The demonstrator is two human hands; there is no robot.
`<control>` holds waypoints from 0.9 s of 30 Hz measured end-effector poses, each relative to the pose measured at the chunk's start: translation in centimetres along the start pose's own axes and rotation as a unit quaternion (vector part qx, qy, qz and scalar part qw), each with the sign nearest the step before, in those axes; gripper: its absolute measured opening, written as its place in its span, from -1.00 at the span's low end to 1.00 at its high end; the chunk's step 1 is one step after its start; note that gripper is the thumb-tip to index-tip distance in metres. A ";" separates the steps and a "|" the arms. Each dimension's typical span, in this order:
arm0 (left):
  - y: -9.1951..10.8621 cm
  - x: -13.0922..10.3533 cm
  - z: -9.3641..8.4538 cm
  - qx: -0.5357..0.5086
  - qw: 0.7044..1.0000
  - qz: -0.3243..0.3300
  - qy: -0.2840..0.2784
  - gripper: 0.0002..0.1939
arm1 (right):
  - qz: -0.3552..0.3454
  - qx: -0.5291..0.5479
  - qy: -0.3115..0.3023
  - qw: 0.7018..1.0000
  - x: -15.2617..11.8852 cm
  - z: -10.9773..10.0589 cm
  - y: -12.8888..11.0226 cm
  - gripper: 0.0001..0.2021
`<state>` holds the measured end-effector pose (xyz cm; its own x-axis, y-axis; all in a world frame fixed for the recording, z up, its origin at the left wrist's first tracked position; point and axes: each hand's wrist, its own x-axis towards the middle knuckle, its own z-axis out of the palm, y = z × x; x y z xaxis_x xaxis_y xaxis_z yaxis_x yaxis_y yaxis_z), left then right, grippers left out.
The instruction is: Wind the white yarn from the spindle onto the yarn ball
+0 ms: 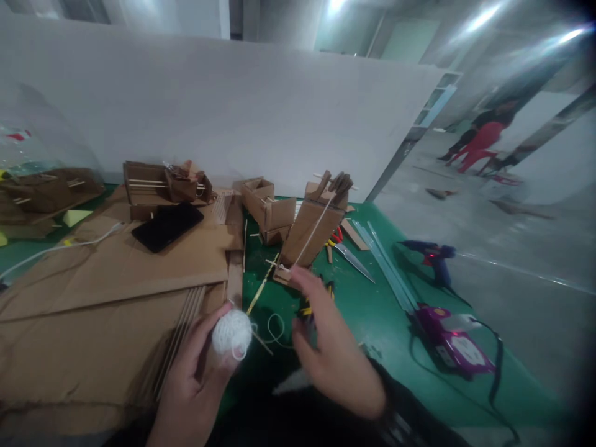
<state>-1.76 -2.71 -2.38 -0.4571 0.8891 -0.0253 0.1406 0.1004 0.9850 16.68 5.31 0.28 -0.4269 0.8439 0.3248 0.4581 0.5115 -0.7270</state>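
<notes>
A ball of white string (231, 335) is held between the thumb and fingers of my left hand (198, 366), low and left of centre. My right hand (330, 354) is to the right of it, fingers and thumb apart, with nothing seen between them. Its fingertips are at the foot of an upright cardboard piece (314, 231), where a white string runs from the top down to a small stick at the base. A loose loop of string (276, 329) lies between my hands. Beside the base is a thin yellowish twisted rod (261, 289).
Cardboard sheets (186, 267) and a black phone (167, 226) lie on the left. Other cardboard assemblies (267, 208) stand behind. Scissors (351, 257), clear sticks (388, 267), a glue gun (431, 254) and a purple device (454, 341) are rightward. A person (488, 127) sits far off.
</notes>
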 end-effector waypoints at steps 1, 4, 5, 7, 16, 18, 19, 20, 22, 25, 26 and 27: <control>-0.1 -0.1 0.0 0.010 1.000 0.021 0.005 -0.55 | -0.002 0.045 -0.070 0.997 -0.3 0.3 -0.5 -0.35; -0.5 -0.3 0.1 0.032 0.995 0.090 0.008 -0.61 | 0.029 0.130 -0.212 0.968 -0.7 1.1 -2.1 -0.32; -0.6 -0.3 0.1 0.038 0.993 0.111 0.007 -0.62 | 0.045 0.133 -0.233 0.962 -0.6 1.3 -2.5 -0.33; -0.8 -0.2 0.0 0.054 0.989 0.138 0.009 -0.64 | 0.079 0.110 -0.248 0.959 -0.3 1.6 -2.8 -0.40; -1.8 1.1 -1.0 0.121 0.987 0.105 -0.003 -0.51 | 0.001 0.238 -0.105 0.966 0.1 -0.8 -1.6 -0.58; -1.7 1.0 -0.9 0.117 0.988 0.103 -0.012 -0.53 | -0.022 0.319 -0.106 0.942 0.0 -1.2 -1.7 -0.55; -1.6 0.9 -0.8 0.109 0.989 0.097 -0.012 -0.54 | -0.031 0.365 -0.122 0.922 0.0 -1.2 -1.8 -0.52; -1.4 0.8 -0.7 0.097 0.991 0.088 -0.013 -0.55 | -0.035 0.411 -0.140 0.900 -0.1 -1.0 -1.8 -0.50; -1.2 0.7 -0.6 0.065 0.996 0.062 -0.022 -0.55 | -0.027 0.475 -0.172 0.863 -0.2 -0.5 -1.8 -0.48; -1.2 0.7 -0.8 0.003 0.999 0.009 -0.053 -0.53 | 0.006 0.490 -0.212 0.845 -0.6 0.7 -1.6 -0.50; -1.3 0.7 -0.9 -0.025 0.997 -0.010 -0.067 -0.51 | 0.012 0.494 -0.220 0.841 -0.7 1.1 -1.5 -0.50; -1.5 0.8 -1.0 -0.060 0.995 -0.031 -0.080 -0.50 | 0.021 0.505 -0.221 0.834 -0.7 1.5 -1.3 -0.49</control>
<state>-3.20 -2.63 -3.66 -0.3153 0.9433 -0.1040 0.0068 0.1119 0.9937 15.21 3.76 0.09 -0.7748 0.6015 0.1946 -0.3156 -0.1013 -0.9435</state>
